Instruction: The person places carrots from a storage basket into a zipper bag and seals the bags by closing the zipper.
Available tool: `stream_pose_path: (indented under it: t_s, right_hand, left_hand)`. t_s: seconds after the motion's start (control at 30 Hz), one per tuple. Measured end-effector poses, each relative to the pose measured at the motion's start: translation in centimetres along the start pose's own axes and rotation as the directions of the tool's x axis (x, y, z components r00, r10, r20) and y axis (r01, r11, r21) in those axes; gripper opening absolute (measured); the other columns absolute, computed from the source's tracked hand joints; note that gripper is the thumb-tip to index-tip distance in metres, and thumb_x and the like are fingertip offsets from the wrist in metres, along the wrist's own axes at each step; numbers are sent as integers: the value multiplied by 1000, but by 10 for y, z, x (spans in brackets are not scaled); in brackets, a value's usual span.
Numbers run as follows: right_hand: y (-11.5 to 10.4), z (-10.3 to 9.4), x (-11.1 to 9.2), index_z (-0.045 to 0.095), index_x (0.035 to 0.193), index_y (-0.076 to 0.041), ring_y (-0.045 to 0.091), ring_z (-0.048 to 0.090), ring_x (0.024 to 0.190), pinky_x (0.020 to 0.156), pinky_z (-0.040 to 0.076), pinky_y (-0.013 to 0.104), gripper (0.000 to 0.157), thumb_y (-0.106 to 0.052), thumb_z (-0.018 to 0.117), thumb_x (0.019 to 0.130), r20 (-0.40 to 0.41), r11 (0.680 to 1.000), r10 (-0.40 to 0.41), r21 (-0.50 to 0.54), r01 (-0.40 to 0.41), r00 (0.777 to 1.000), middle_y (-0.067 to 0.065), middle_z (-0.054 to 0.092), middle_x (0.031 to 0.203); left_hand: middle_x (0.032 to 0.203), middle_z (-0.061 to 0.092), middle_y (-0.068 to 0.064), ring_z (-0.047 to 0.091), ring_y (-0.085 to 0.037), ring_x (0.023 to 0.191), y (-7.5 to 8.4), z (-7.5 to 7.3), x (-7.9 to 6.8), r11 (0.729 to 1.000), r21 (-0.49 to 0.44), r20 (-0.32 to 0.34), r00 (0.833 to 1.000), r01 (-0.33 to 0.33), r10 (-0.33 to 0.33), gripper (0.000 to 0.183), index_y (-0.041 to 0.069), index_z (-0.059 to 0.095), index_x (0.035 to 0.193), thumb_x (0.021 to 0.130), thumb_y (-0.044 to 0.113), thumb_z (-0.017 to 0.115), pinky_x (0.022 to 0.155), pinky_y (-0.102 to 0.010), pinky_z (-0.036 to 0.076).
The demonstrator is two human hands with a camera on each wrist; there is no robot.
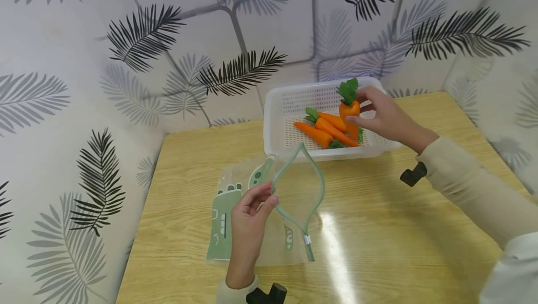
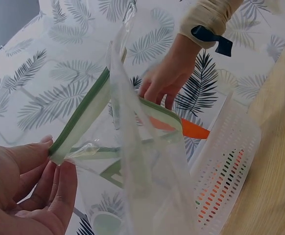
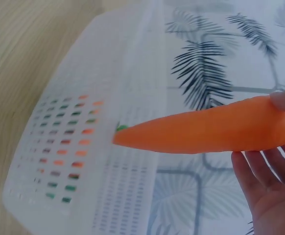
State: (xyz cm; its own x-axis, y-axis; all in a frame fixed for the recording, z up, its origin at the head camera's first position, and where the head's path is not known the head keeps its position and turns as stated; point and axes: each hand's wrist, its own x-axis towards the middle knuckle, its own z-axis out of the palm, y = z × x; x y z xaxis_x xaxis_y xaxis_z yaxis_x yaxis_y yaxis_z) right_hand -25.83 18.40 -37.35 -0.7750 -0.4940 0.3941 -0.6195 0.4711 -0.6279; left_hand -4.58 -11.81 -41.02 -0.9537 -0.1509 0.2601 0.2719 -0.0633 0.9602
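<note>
While your right hand (image 1: 384, 115) holds 1 orange carrot (image 1: 350, 108) above a white perforated basket (image 1: 271, 112), your left hand (image 1: 248, 220) keeps to a clear zip bag (image 1: 275, 241). Entries as follows.

Right hand: fingers curled around the thick upper end of the carrot, thumb on the opposite side. The carrot stands roughly upright in the head view, green leaves (image 1: 348, 90) at the top, tapered tip pointing down into the basket; whether the tip touches the carrots below, you cannot tell.

Left hand: thumb and fingers pinching the green zip edge (image 1: 322, 187) of the bag on its left side. The bag's mouth is parted into a pointed oval. A pale slider (image 1: 307, 239) sits on the zip near the end closest to you. The bag bears green and white printed shapes (image 1: 227, 229), and it lies before the basket, left of centre.

Basket: at the back of the wood-grain surface (image 1: 180, 229), near the patterned backdrop (image 1: 138, 38). Contents in view: 3 loose carrots (image 1: 314, 134), heaped side by side, leaves at differing ends.

Worn items: beige sleeves (image 1: 462, 178), 2 in number, each with 1 black fitting (image 1: 414, 174) at the wrist. Backdrop: pale, printed with black and grey leaves.
</note>
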Motion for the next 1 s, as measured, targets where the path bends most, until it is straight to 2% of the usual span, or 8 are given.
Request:
stream_pose_path:
  t_s: [0.1, 0.23, 0.33, 0.43, 0.53, 0.67, 0.87, 1.0]
  right_hand:
    - [-10, -4, -2, 46, 112, -11, 12, 49, 94, 82, 46, 34, 44, -25, 68, 78, -42, 996, 53, 78, -49, 998, -4, 48, 105]
    - [-24, -10, -6, 45, 119, -10, 14, 49, 97, 82, 46, 24, 47, -19, 68, 79, -77, 979, 112, 179, -97, 991, -2, 49, 110]
    - [-35, -13, -10, 43, 123, -11, 16, 49, 98, 80, 46, 18, 49, -13, 65, 80, -86, 957, 128, 272, -101, 988, 2, 50, 112]
    - [-45, -15, -14, 40, 126, -11, 20, 48, 100, 80, 46, 18, 50, -5, 62, 81, -88, 917, 121, 392, -78, 989, 7, 49, 113]
    - [-55, -16, -20, 37, 129, -9, 24, 45, 103, 82, 46, 20, 52, 2, 58, 82, -95, 859, 115, 510, -51, 989, 13, 45, 115]
    - [-65, -15, -28, 37, 130, -6, 24, 42, 109, 85, 44, 20, 52, 6, 55, 83, -123, 788, 119, 615, -18, 985, 15, 41, 120]
    - [-78, -6, -37, 38, 127, 2, 24, 45, 107, 88, 42, 22, 48, 11, 52, 82, -139, 685, 96, 727, 36, 986, 18, 42, 122]
    - [-86, 1, -43, 39, 126, 2, 23, 47, 105, 88, 43, 23, 47, 12, 51, 82, -134, 651, 86, 758, 46, 987, 16, 44, 121]
  left_hand:
    - [96, 58, -16, 57, -25, 89, 0, 0, 0, 1000, -3, 0, 1000, -5, 5, 29, 3, 60, 108, 79, 7, 65, 77, -30, 50]
    - [96, 58, -16, 58, -25, 89, 0, 1, 1, 1000, -8, 0, 1000, -10, 10, 29, 4, 60, 108, 79, 6, 65, 77, -30, 50]
    - [96, 58, -16, 57, -26, 89, 0, 1, 1, 1000, -11, -2, 1000, -10, 10, 29, 5, 61, 108, 79, 6, 65, 77, -31, 50]
    - [96, 58, -15, 57, -27, 89, -1, 1, 2, 1000, -13, -5, 1000, -8, 8, 29, 5, 61, 108, 79, 6, 65, 77, -32, 50]
    - [97, 58, -15, 57, -27, 90, 0, 1, 1, 1000, -16, -9, 1000, -6, 6, 29, 5, 61, 108, 79, 7, 65, 77, -33, 50]
    - [97, 57, -17, 57, -27, 90, 0, 1, 1, 999, -30, -17, 1000, -12, 11, 29, 3, 60, 108, 79, 6, 65, 77, -33, 50]
    - [96, 57, -18, 58, -25, 89, 1, 2, 1, 999, -48, -28, 999, -16, 15, 29, 1, 59, 108, 79, 4, 64, 77, -32, 50]
    - [97, 56, -18, 58, -26, 89, 1, 3, 0, 999, -41, -31, 1000, -7, 6, 30, 2, 59, 109, 79, 5, 64, 77, -32, 50]
